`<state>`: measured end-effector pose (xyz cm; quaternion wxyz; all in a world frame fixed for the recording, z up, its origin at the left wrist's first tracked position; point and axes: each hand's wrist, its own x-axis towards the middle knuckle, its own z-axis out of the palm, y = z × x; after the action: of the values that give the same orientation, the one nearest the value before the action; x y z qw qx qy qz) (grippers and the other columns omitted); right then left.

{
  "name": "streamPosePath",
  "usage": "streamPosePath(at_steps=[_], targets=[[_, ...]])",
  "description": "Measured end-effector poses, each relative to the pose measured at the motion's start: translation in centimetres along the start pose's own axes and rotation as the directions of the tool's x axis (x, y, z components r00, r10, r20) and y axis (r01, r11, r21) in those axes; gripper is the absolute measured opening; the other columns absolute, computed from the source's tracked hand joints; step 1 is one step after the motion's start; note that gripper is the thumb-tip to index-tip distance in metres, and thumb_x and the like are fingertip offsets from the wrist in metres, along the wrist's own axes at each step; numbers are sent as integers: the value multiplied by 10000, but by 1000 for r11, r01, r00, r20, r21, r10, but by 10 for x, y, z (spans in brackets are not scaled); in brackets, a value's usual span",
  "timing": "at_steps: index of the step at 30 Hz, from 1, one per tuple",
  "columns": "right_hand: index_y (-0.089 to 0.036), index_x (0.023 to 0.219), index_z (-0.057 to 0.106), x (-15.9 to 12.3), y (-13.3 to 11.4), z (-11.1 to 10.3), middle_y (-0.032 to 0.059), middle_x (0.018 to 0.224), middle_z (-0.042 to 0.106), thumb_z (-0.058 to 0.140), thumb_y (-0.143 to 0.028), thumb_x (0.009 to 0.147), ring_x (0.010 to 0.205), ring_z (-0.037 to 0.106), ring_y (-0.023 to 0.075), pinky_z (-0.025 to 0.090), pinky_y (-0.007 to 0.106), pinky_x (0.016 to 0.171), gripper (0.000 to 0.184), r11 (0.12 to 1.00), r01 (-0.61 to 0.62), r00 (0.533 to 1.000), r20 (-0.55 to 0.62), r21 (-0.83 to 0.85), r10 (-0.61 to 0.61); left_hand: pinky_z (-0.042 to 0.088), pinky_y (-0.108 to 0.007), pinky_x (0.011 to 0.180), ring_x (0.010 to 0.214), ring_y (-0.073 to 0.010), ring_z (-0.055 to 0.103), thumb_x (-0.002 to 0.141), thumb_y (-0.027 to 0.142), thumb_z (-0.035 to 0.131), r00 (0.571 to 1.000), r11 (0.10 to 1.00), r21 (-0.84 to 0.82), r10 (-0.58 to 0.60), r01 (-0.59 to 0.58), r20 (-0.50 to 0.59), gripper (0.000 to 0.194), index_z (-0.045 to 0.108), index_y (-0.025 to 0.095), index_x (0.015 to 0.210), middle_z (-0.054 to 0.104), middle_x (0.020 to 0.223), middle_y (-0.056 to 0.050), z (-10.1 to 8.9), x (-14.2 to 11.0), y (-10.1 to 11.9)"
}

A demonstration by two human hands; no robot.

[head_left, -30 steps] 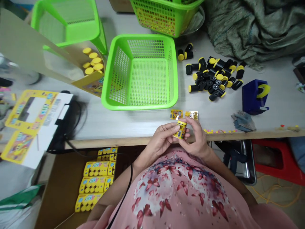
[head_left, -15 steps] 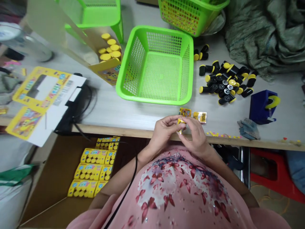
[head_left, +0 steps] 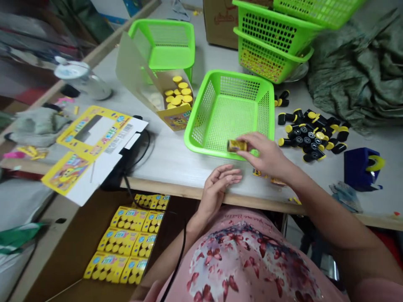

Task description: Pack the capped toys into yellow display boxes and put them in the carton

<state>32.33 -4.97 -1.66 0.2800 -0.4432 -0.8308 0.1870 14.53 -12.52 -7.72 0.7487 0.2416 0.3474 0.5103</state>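
Several fingers of the right hand [head_left: 266, 154] pinch a small yellow-wrapped container [head_left: 236, 145] against the thumb, just over the near rim of a green plastic basket [head_left: 201, 121]. The left hand's [head_left: 218, 186] fingers hang slightly spread and curled, holding nothing, just above the wooden table edge [head_left: 176, 188]. Small gold packets [head_left: 260, 173] lie beneath the right hand. Further right is a heap of black cylinders with yellow caps [head_left: 310, 138], then a blue tape dispenser [head_left: 357, 170]. Left of the basket, a cardboard box [head_left: 141, 71] holds loose yellow caps [head_left: 178, 94]
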Motion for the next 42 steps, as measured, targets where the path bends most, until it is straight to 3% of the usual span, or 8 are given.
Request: streamPosePath(at_steps=[5, 9, 14, 20, 26, 29, 34, 42], targets=[[-140, 759, 735, 89, 1, 58, 43, 712, 745, 726, -152, 880, 788, 738, 208, 584, 321, 797, 122, 958, -178, 903, 349, -223, 249, 577, -325, 874, 885, -213, 757, 680, 297, 875, 997, 986, 151, -69, 65, 17, 346, 760, 177, 983, 803, 999, -92, 1, 2, 0], [-139, 755, 738, 100, -11, 50, -47, 672, 723, 701, -237, 938, 754, 731, 135, 564, 209, 735, 211, 950, -203, 878, 386, -236, 284, 584, -305, 877, 883, -200, 758, 685, 299, 882, 997, 966, 250, -70, 72, -15, 277, 777, 205, 924, 807, 978, -59, 2, 6, 1], [-211, 992, 739, -26, 5, -24, -13, 1106, 769, 590, -155, 997, 1090, 690, 124, 519, 257, 1028, 159, 934, -235, 972, -86, -269, 220, 594, -324, 894, 900, -214, 759, 710, 349, 886, 996, 922, 378, -88, 79, 7, 269, 787, 221, 925, 803, 986, -41, 4, 10, 0], [-157, 1041, 755, -245, 58, -85, 158, 1023, 706, 633, -249, 910, 920, 647, 283, 528, 459, 859, 202, 380, -815, 579, -598, -437, 555, 591, -258, 811, 815, -167, 744, 733, 368, 881, 999, 886, 462, -42, 28, 20, 248, 799, 214, 909, 803, 943, -35, 18, 13, -11], [-116, 889, 765, -291, 75, -82, 211, 991, 687, 573, -247, 901, 978, 593, 362, 471, 553, 876, 233, 168, -895, 422, -662, -414, 619, 573, -250, 714, 739, -154, 708, 739, 387, 868, 998, 862, 507, -24, -10, 60, 263, 799, 195, 906, 792, 914, -46, 32, 20, -24], [-126, 1029, 738, -259, 53, -69, 227, 1195, 660, 602, -257, 912, 1102, 559, 376, 449, 553, 941, 222, 301, -851, 525, -705, -430, 477, 545, -240, 739, 736, -138, 675, 745, 411, 856, 997, 794, 605, 72, -63, 9, 279, 794, 186, 897, 783, 900, -45, 25, 20, -26], [-233, 1253, 688, -161, 16, -1, 117, 1229, 692, 559, -264, 1008, 1115, 572, 281, 438, 432, 957, 279, 762, -378, 918, -317, -526, 237, 532, -287, 792, 799, -166, 671, 784, 450, 771, 987, 694, 713, 159, -99, -18, 348, 773, 156, 970, 770, 942, -68, 8, 26, -28], [-222, 1113, 760, -119, 22, 44, 73, 1158, 759, 552, -185, 1015, 1010, 571, 236, 416, 416, 944, 233, 780, -192, 976, -195, -595, 92, 499, -386, 873, 888, -247, 656, 903, 490, 624, 918, 248, 907, 297, -341, 264, 385, 795, 150, 958, 742, 939, -120, 10, 26, -25]])
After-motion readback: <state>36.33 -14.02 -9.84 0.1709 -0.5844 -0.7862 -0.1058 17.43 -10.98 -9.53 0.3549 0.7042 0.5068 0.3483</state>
